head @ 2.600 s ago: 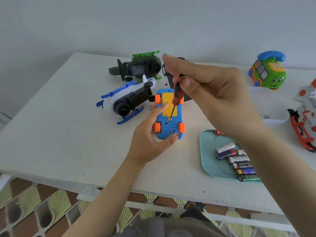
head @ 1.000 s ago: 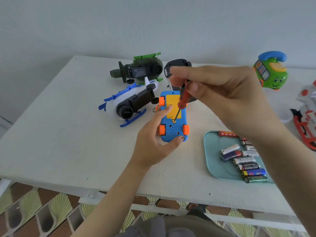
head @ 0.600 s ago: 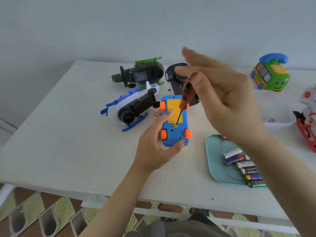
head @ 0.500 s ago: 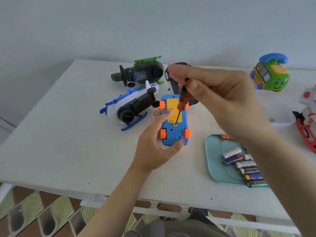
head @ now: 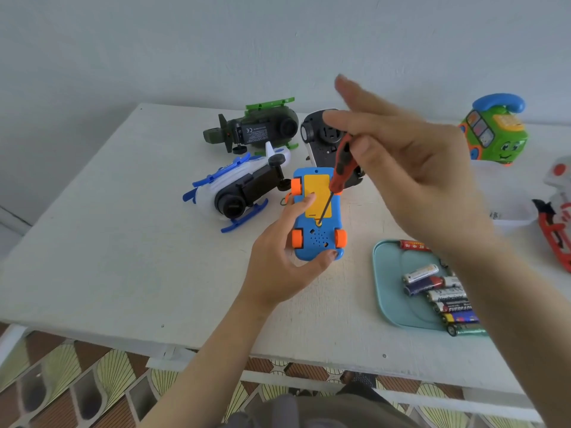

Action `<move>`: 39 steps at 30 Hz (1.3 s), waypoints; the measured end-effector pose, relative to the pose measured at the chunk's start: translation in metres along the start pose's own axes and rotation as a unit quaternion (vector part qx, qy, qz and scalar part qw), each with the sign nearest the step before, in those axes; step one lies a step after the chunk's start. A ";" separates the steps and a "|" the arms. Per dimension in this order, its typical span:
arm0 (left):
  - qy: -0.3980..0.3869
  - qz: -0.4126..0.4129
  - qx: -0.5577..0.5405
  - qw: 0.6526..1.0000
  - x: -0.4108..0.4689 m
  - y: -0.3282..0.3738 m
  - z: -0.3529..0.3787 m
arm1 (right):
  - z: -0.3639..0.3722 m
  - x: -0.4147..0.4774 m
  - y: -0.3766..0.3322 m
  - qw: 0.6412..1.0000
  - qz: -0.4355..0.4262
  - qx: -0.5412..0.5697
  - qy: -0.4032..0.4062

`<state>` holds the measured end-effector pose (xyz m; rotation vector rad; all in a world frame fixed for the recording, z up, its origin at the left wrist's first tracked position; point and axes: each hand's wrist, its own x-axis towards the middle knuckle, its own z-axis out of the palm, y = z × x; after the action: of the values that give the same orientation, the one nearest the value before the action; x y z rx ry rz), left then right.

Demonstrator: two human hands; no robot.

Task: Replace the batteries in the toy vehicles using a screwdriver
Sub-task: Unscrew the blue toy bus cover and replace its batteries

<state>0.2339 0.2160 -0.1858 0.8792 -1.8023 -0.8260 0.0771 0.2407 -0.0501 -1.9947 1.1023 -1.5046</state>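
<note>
Regrip mid-unscrewing: right hand (head: 426, 180) now splays, just pinching the screwdriver (head: 340, 165) at the lid's (head: 315, 183) 6 o'clock; left hand (head: 278, 267) grips car (head: 318, 242).

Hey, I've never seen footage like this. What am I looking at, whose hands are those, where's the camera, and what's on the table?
No machine here: these are a person's two bare hands, filmed by one wide-angle camera worn on their head, looking down. The left hand holds a blue toy car upside down, a finger on its yellow cover. The right hand pinches a red-handled screwdriver, its tip at the screw hole below that cover. On the white table lie a white and blue toy helicopter, a green helicopter and a black and white toy. A teal tray to the right holds loose batteries. Farther right stand a green toy phone and a red and white toy, partly cut off.
</note>
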 end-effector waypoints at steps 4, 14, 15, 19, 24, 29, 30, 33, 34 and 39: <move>0.003 0.000 0.008 1.000 -0.001 0.001 0.000 | -0.004 -0.001 -0.006 0.995 0.030 0.082 -0.048; 0.008 -0.002 0.006 1.000 -0.001 0.002 0.001 | 0.009 -0.008 -0.002 0.970 -0.021 -0.194 0.146; 0.007 -0.001 0.008 1.000 -0.001 0.003 0.001 | 0.007 -0.007 -0.003 0.977 -0.017 -0.173 0.125; 0.011 0.007 0.011 1.000 0.000 0.003 0.001 | -0.004 -0.002 -0.012 0.997 0.070 0.015 0.016; 0.011 0.006 0.005 1.000 -0.001 0.003 0.002 | -0.010 -0.001 -0.011 0.993 0.076 0.093 -0.020; 0.011 0.005 0.007 1.000 -0.001 0.002 0.002 | -0.009 -0.006 0.000 0.995 0.011 -0.069 0.074; 0.010 0.004 0.010 1.000 -0.001 0.002 0.002 | -0.010 -0.007 0.002 0.990 -0.016 -0.116 0.081; 0.008 0.002 0.014 1.000 0.000 0.002 0.002 | -0.013 -0.010 0.004 0.988 -0.066 -0.133 0.045; 0.008 0.003 0.014 1.000 0.000 0.001 0.002 | -0.013 -0.011 0.003 0.994 -0.055 -0.091 0.019; 0.007 0.000 0.016 1.000 -0.001 0.000 0.003 | -0.009 -0.009 0.000 0.985 0.038 0.164 -0.028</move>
<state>0.2317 0.2172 -0.1866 0.9034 -1.8079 -0.7909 0.0677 0.2485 -0.0525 -1.7382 0.8351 -1.4738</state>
